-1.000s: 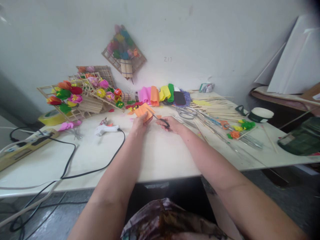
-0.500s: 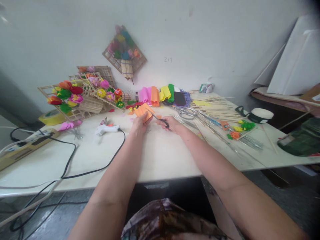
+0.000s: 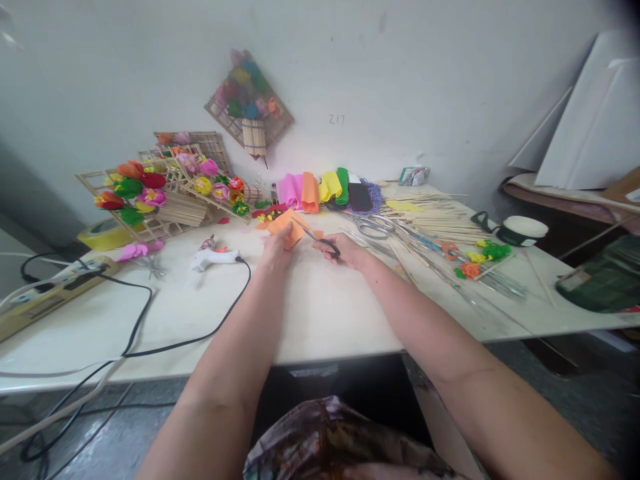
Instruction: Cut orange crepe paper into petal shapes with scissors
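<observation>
My left hand [image 3: 276, 251] is closed on a folded piece of orange crepe paper [image 3: 285, 227], held a little above the white table [image 3: 320, 313]. My right hand [image 3: 344, 251] grips small black-handled scissors [image 3: 323, 243], whose blades point left into the orange paper's edge. Both hands are close together at the middle of the table, far from me.
A white glue gun [image 3: 213, 257] with a black cord lies left of my hands. Stick frames with paper flowers [image 3: 150, 193] stand at the back left. Folded coloured paper [image 3: 320, 188], large scissors [image 3: 373, 227], wooden sticks [image 3: 435, 213] and a tape roll [image 3: 520, 230] lie to the right.
The orange paper has turned and dropped slightly in my left hand. The scissors and my right hand have stayed nearly in place.
</observation>
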Tool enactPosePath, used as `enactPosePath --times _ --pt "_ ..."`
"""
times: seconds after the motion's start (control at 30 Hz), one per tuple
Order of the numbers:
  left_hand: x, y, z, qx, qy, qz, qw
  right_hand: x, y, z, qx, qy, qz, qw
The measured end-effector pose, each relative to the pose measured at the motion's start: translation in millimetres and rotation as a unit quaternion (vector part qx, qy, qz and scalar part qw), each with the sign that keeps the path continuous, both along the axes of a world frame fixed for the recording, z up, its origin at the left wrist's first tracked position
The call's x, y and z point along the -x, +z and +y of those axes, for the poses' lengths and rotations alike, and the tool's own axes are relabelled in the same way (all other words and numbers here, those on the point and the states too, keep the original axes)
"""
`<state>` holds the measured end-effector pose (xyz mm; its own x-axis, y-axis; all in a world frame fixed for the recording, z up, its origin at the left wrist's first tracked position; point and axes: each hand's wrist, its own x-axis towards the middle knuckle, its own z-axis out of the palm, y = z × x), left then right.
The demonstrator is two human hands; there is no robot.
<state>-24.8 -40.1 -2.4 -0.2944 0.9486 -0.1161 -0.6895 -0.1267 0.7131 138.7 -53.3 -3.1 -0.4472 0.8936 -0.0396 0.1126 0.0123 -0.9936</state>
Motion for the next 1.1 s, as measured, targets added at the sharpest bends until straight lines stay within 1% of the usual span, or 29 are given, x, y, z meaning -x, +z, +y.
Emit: enactPosePath --times 0.17,0.37,0.47,0.6,0.83,0.97,1.1 --pt "-2.6 1.0 -2.5 0.002 -0.011 0.01 1.0 -2.3 1.4 -1.5 -0.004 0.016 0.016 1.0" --pt "-5.6 0.6 -3.8 0.004 -0.025 0.011 1.0 -3.3 4.3 -2.9 0.031 0.012 0.035 0.999" --pt "-6.4 -0.4 -3.8 0.004 -0.033 0.013 0.999 -2.7 4.3 -2.8 0.028 0.01 0.04 0.999" --pt "-6.6 -1.6 -3.2 -0.014 -0.051 0.023 0.998 -1.7 1.6 -0.8 0.024 0.01 0.053 0.998" --pt "-6.6 -0.7 -3.2 -0.005 -0.037 0.024 0.999 0.5 -3.5 2.3 0.005 0.006 0.067 0.998" --pt "-6.9 0.1 -4.0 -0.008 -0.032 0.017 0.999 2.3 -2.9 1.0 -0.008 0.0 0.06 0.998" --pt "-6.4 0.6 -4.8 -0.008 -0.032 0.011 0.999 3.8 -1.4 -0.3 -0.001 -0.011 0.055 0.998"
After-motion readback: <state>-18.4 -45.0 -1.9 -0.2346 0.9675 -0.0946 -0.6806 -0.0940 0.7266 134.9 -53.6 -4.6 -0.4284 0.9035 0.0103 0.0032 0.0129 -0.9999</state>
